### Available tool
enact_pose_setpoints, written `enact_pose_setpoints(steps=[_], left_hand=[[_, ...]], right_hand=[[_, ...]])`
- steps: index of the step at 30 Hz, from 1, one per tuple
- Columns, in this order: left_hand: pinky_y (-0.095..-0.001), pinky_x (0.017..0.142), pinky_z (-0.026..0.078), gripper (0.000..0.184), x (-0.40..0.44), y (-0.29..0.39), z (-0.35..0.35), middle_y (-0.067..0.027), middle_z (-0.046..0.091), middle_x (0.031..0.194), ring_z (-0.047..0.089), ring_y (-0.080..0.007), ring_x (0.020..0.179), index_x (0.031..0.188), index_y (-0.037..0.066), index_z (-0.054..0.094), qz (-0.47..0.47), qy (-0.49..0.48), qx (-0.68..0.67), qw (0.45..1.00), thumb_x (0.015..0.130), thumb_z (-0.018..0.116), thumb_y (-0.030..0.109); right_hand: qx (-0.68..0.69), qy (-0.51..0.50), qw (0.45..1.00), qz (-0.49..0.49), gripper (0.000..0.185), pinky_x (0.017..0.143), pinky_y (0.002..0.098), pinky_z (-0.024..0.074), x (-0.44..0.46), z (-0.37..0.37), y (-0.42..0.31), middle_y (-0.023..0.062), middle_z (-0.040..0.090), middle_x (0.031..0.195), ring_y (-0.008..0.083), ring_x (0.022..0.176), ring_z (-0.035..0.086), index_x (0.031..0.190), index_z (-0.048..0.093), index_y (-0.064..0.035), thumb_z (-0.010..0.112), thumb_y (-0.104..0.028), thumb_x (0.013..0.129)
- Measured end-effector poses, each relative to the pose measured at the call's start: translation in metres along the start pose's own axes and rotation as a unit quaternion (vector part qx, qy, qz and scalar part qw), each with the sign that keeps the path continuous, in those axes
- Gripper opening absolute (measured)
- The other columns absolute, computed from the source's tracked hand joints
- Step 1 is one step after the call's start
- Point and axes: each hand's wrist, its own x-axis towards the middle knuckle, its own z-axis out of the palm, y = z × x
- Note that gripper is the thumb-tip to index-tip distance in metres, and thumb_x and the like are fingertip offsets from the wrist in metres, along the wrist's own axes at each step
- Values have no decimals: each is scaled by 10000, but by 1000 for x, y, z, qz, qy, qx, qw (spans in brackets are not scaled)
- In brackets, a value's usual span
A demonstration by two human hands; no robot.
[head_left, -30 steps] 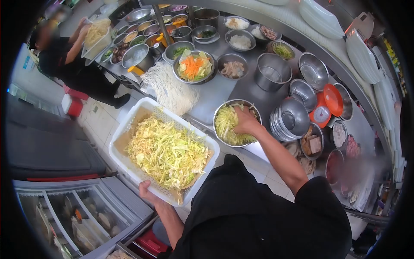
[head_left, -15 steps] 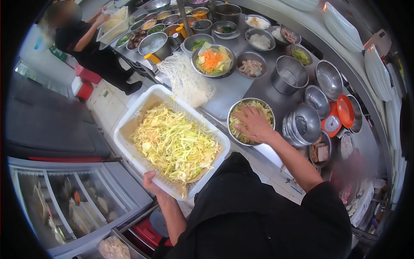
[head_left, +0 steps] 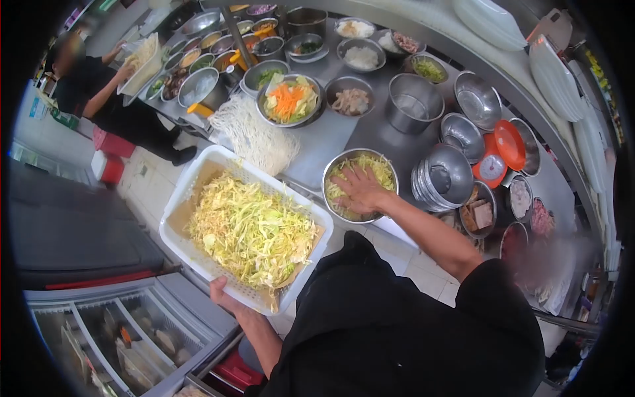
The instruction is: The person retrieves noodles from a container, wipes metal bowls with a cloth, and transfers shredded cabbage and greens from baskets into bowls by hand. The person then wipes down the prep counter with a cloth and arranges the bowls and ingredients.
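With my left hand (head_left: 227,296) I grip the near edge of a white plastic basket (head_left: 173,186), its fingers partly hidden beneath the rim. Shredded cabbage (head_left: 248,228) fills much of the basket, on a brownish lining. My right hand (head_left: 359,188) lies spread, palm down, on shredded vegetable (head_left: 378,170) inside a steel bowl (head_left: 395,182) at the counter's front edge. A pile of thin white noodles (head_left: 254,135) lies behind the basket. Beyond it stands a bowl of cabbage topped with shredded carrot (head_left: 288,101).
Stacked steel bowls (head_left: 442,178), an orange scale (head_left: 491,167) and a deep steel pot (head_left: 415,104) stand to the right. Bowls of ingredients crowd the back. A co-worker (head_left: 99,86) holds a white tub (head_left: 141,71) at far left. A glass-topped fridge (head_left: 119,324) is lower left.
The view has shifted, so the counter things sit further left. My right hand still lies in the steel bowl and my left still holds the basket. The co-worker's head has turned or lifted.
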Motion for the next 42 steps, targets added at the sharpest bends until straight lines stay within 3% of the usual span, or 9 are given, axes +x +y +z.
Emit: enact_pose_setpoints(steps=[3,6,8,11,18,21,29,39,42], left_hand=[[-411,847,472,748,0,2,2,-213,492,1165,535,-345,1018,1296,-42,336,6,-1,-4,1000,628,489,259],[-407,842,475,741,-4,1,1,-212,495,1162,541,-340,1009,1289,-46,339,8,16,-1,1000,631,490,260],[-406,838,477,739,-6,0,2,-212,497,1159,544,-336,1004,1286,-49,341,5,32,5,999,632,492,261],[-405,840,477,735,-4,0,4,-210,505,1148,545,-330,1008,1279,-54,346,10,22,2,1000,635,498,267],[-418,860,477,751,-1,2,2,-225,491,1166,537,-350,1026,1291,-57,329,-9,13,-10,1000,630,504,255],[-424,861,477,757,0,1,2,-229,489,1167,537,-355,1027,1296,-57,325,-9,11,-15,1000,627,503,249],[-423,859,479,766,-2,2,7,-230,485,1169,534,-356,1030,1304,-55,314,-5,13,-5,1000,625,500,248],[-413,836,491,736,-2,5,11,-231,514,1137,559,-348,993,1275,-62,359,5,20,2,1000,629,516,252],[-395,838,486,728,-1,6,4,-222,531,1115,568,-340,972,1260,-72,373,4,36,1,999,619,516,242]], right_hand=[[71,-19,996,-48,534,1107,518,84,-16,-33,6,159,169,1486,364,1373,126,1404,298,-180,392,-385,920],[104,83,991,-34,507,1099,492,177,-36,-41,18,174,271,1432,380,1328,234,1335,397,-139,516,-197,846],[155,194,966,-67,479,971,440,363,-39,-33,32,188,396,1295,377,1197,386,1229,491,-82,611,-62,766],[220,203,950,-91,372,902,399,413,-43,-38,40,187,491,1144,360,1066,485,1098,565,-36,639,-48,733],[166,107,980,28,392,861,395,442,-60,-51,35,193,558,1011,372,981,537,1012,595,-17,730,-106,655],[150,76,985,20,326,809,428,463,-53,-24,33,228,568,990,378,944,561,977,591,9,633,6,654],[276,240,930,-40,258,750,438,448,-40,-4,9,213,582,846,391,846,569,896,596,11,648,-51,651],[245,190,948,-64,171,770,432,445,-44,-19,-10,179,572,903,368,875,559,906,614,-12,583,-117,774],[135,339,929,-59,161,800,414,433,-34,-19,-6,143,550,926,331,918,526,894,618,-34,591,-140,776]])
